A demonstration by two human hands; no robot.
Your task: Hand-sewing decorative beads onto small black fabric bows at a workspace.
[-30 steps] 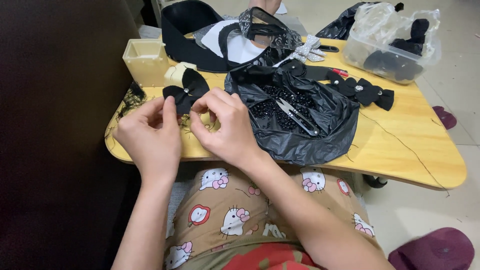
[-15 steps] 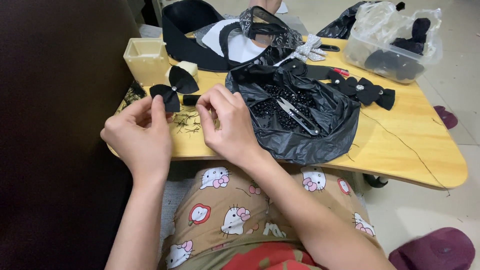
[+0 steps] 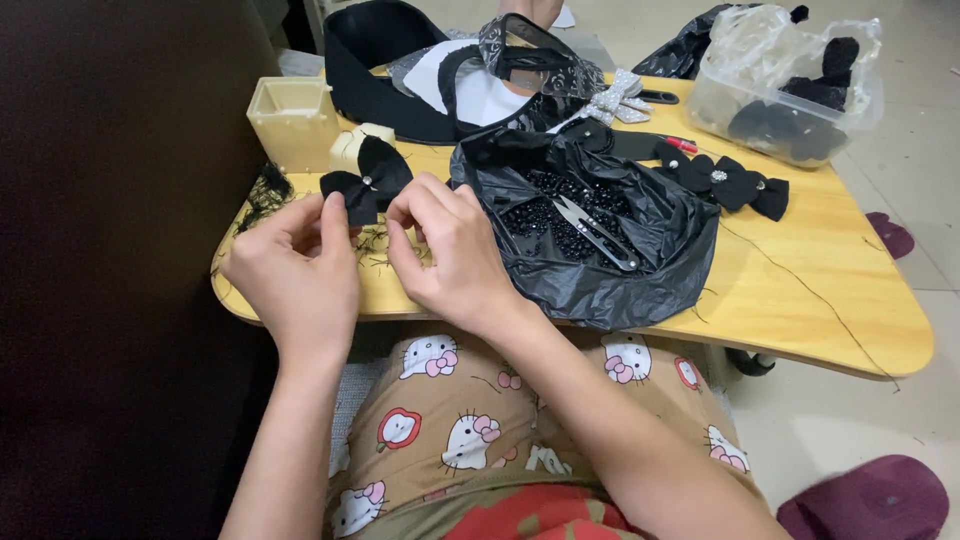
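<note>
One black fabric bow with a small bright stud at its knot lies on the wooden lap table, just beyond the fingertips of both hands. Its long axis runs on a slant, the near lobe pointing toward the left hand, the far lobe pointing up and away to the right.

The left hand pinches the near lobe of the bow between thumb and forefinger. The right hand has its fingers curled, tips close beside the bow; whether it grips thread or fabric cannot be told.

Immediately right of the right hand sits one open black plastic bag holding many small black beads, too many to count, and one pair of metal thread snips. Beyond the left hand stands one cream square cup. Further right, past the bag, lies a row of finished black bows, about three, overlapping. At the far right corner rests one clear plastic tub containing dark pieces.
</note>
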